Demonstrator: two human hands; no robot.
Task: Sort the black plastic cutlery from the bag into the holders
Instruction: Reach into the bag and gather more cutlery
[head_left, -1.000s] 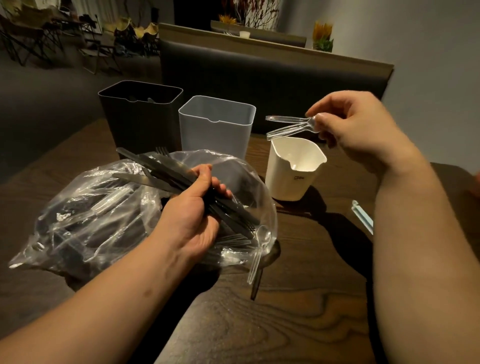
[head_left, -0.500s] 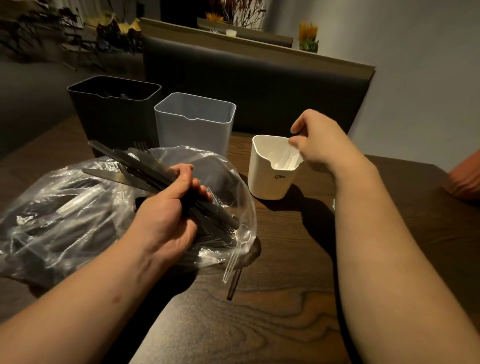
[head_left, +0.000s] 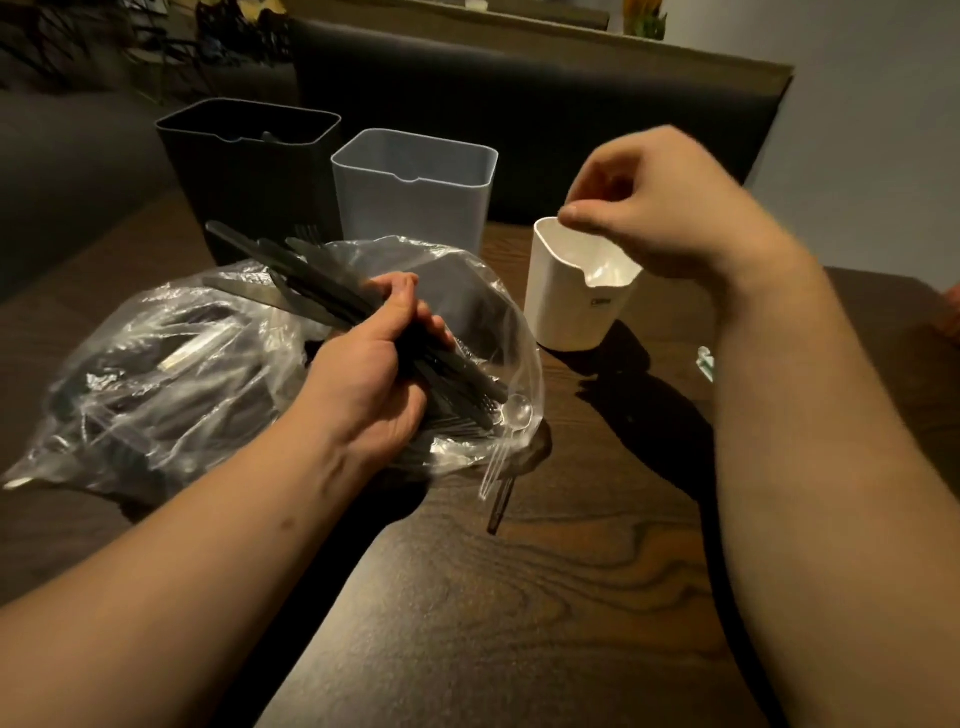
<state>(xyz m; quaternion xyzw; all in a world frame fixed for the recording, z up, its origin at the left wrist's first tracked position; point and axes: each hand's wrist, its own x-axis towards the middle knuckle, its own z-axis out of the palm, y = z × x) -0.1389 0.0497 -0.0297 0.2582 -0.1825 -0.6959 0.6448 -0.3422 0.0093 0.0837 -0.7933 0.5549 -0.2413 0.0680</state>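
So, biggest stuff first: the dark wood tabletop carries a crinkly clear bag stuffed with cutlery. Behind it stand a black holder and a pale grey holder, with a smaller white holder off to the right. Your left hand is clamped round a bundle of black cutlery right over the bag's mouth, with the far ends fanning up toward the black holder. That stuff looks light, thin, stiff and slick, so I'd grip it mid-handle or pieces will probably slide out of the bunch. It's matte black with flat handles, and a few fork tines show. Your right hand hangs over the white holder with its fingers curled, but it's too blurry to tell if it's pinching anything. A clear spoon pokes out of the bag.
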